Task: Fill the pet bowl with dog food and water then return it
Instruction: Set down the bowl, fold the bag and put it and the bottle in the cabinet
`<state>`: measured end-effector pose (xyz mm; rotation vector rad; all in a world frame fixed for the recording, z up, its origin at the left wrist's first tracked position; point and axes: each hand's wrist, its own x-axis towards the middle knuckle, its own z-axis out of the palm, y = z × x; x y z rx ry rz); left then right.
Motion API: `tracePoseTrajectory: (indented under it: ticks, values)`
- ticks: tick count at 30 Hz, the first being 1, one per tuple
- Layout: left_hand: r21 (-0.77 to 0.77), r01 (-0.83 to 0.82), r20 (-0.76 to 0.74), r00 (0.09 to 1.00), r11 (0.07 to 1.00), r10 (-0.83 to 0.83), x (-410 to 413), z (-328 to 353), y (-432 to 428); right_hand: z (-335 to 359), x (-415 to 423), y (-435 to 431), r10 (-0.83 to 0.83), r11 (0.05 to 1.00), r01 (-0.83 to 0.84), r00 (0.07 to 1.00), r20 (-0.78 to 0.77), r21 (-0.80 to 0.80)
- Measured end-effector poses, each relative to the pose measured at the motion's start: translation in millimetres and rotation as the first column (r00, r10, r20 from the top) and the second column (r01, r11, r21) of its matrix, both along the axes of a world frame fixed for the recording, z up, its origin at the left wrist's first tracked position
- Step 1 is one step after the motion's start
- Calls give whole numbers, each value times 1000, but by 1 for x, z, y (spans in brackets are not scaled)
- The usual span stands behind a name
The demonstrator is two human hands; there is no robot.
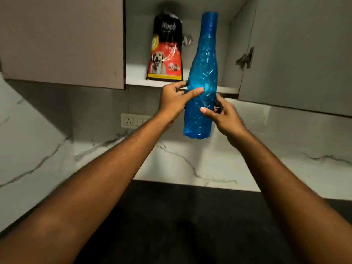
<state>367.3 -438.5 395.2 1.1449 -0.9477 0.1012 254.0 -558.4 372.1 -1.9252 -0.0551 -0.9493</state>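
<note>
Now both hands hold the blue bottle (202, 77) upright, in front of the open cupboard.

Left hand (174, 101) and right hand (222, 113) close round its lower body from either side, base unsupported — the crinkled plastic looks slippery, so a loose grip could drop it onto the dark counter (171, 225). Its neck could catch the shelf edge (144, 82) or the open door (295, 54). Dog food bag (165, 52) stands on the shelf just behind-left — a careless swing might topple it. No pet bowl in view.
</note>
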Motion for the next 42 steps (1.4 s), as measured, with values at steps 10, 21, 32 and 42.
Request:
tracePoseTrajectory:
  ticks: [10, 21, 32, 42]
  values:
    - [51, 65, 283, 956, 997, -77, 74, 100, -32, 114, 54, -32, -41, 990, 52, 996, 84, -134]
    - [109, 104, 324, 937, 989, -134, 156, 151, -98, 157, 127, -77, -158, 981, 165, 985, 72, -101]
    - [182, 41, 306, 947, 982, -96, 193, 150, -133, 153, 177, -118, -195, 975, 191, 980, -29, -116]
    - [449, -101, 380, 921, 888, -87, 208, 163, -157, 164, 206, -154, -308, 944, 279, 937, -163, -177]
